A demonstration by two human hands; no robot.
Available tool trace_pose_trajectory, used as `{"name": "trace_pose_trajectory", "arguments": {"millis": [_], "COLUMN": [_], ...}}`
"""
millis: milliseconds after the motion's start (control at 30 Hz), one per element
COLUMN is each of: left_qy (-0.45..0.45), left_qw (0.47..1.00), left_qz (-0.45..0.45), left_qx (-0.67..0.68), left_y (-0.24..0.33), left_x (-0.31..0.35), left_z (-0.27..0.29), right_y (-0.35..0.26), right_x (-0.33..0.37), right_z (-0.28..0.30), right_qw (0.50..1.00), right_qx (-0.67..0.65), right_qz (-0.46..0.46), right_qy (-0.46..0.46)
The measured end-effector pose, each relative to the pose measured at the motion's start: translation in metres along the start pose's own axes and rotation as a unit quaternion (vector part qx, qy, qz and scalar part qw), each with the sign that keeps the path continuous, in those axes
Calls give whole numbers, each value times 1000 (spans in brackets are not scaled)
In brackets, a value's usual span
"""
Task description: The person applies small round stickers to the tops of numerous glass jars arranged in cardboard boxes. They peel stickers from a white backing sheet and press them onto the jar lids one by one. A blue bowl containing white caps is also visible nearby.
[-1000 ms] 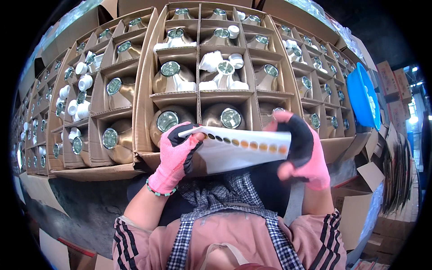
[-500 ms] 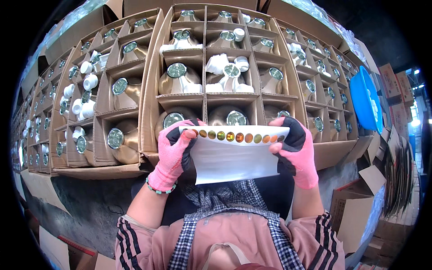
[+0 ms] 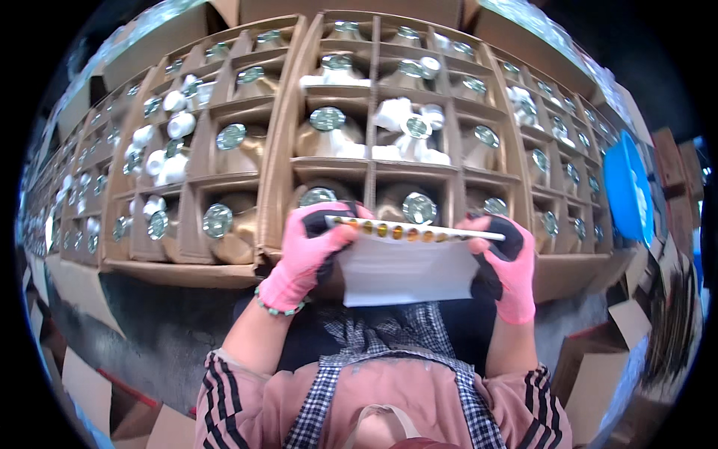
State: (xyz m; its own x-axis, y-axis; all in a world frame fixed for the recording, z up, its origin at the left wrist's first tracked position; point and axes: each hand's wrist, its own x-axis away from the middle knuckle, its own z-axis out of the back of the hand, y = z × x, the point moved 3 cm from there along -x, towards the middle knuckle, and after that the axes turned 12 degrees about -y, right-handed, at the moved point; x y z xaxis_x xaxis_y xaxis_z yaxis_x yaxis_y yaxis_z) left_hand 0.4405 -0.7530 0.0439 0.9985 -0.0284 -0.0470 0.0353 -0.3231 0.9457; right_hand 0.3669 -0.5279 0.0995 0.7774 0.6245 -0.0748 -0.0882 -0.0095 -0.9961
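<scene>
Floor [image 3: 176, 329] grey | partitioned cartons [image 3: 179, 275] holding bottles [image 3: 327, 120] | blue basin [image 3: 618, 191] at right | hands [image 3: 305, 247] closed, pinching ends of white sheet [image 3: 407, 278]

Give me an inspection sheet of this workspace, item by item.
Surface: divided brown cardboard cartons holding gold-coloured round vessels.
Things in hand: flexible white sheet with shiny round spots along its upper edge.
Clutter: white plastic-looking pieces between some vessels.
Hands: left hand, pink-and-black gloved, grips the sheet near its left end; right hand, gloved alike, near its right end.
Cables: nothing seen.
Surroundings: blue plastic-looking basin holding white pieces; open brown cardboard box at right.
</scene>
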Motion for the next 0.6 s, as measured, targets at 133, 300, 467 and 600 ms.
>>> {"name": "trace_pose_trajectory", "arguments": {"millis": [133,300,467,600], "left_qy": [-54,-106,-58,-19], "left_qw": [998,992,991,991], "left_qz": [26,62,-64,-42], "left_qx": [34,-34,-97,-124], "left_y": [23,7,-2,-12], "left_x": [2,-2,-4,-10], "left_z": [-6,-8,2,4], "right_y": [28,64,34,65], "right_x": [12,15,1,3], "right_z": [6,37,1,23], "right_qw": [994,989,990,994], "right_qx": [11,139,132,91], "right_qz": [17,17,-10,56], "right_qy": [107,45,-39,38]}}
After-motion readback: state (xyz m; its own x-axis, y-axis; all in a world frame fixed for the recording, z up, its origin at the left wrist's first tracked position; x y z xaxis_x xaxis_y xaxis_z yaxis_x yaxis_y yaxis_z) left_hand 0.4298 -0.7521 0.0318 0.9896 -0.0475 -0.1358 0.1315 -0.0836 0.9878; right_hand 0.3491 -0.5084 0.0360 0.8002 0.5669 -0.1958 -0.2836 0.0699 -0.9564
